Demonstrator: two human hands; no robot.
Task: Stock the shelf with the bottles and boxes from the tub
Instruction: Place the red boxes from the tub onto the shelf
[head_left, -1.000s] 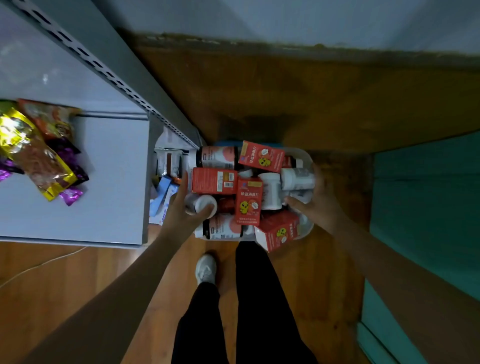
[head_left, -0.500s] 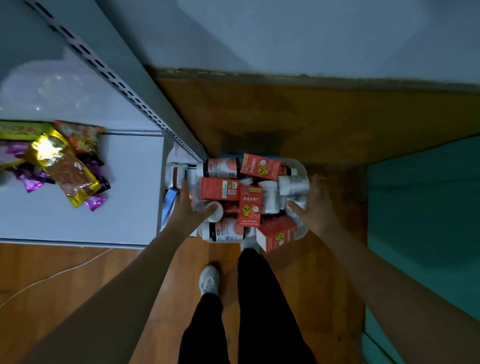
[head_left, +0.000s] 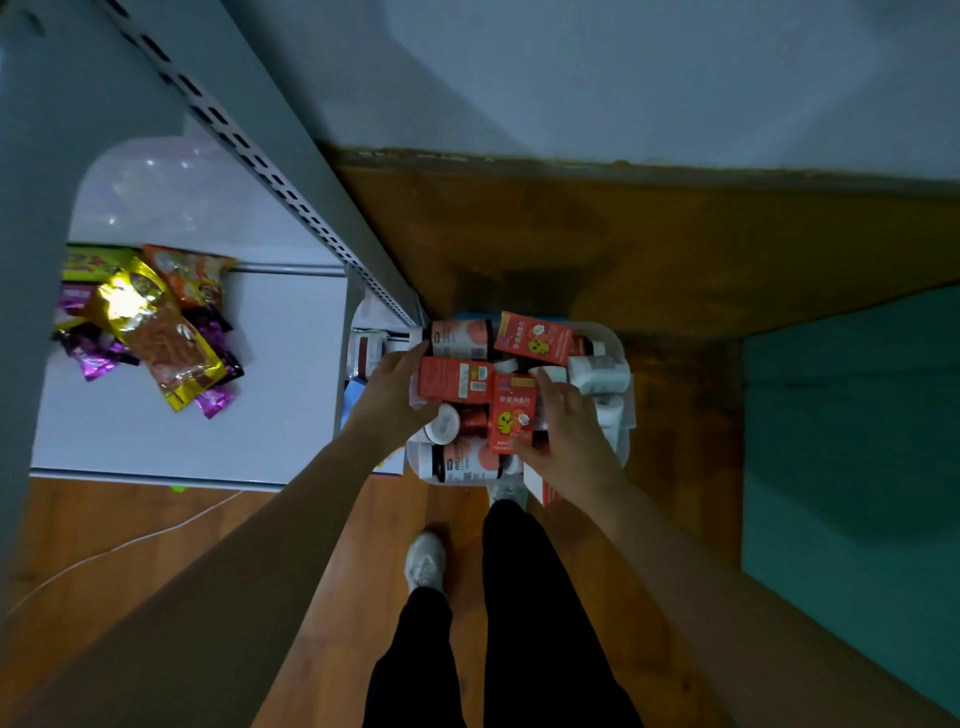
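Red boxes with unreadable Chinese print: left hand (head_left: 390, 396) grips 1 (head_left: 455, 381), right hand (head_left: 566, 431) another (head_left: 512, 413).

Not much here will read for you. The red box (head_left: 513, 413) standing upright in the tub carries a line of white Chinese characters above a yellow cartoon chick, too small to make out. The red box (head_left: 454, 380) lying beside it shows a barcode label, digits illegible. The bottle (head_left: 462, 461) nearest you has dark lettering, blurred.
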